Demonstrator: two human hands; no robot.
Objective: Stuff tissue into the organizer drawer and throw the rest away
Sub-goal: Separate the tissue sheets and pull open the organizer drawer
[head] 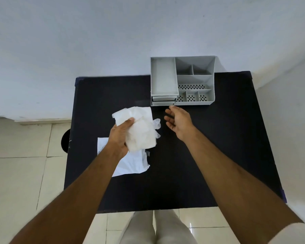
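Note:
A grey plastic organizer (pixel 195 80) stands at the far right of the black table (pixel 209 147), with small drawers (pixel 163 101) at its lower left front. My left hand (pixel 121 136) is shut on a crumpled wad of white tissue (pixel 141 127) held above the table's middle. My right hand (pixel 179 120) hovers open, palm turned left, just in front of the drawers and holds nothing. A flat white sheet (pixel 130 162) lies on the table under my left forearm.
A white wall rises behind the table. A dark round object (pixel 65 140) shows on the tiled floor at the table's left edge. My legs stand at the table's near edge.

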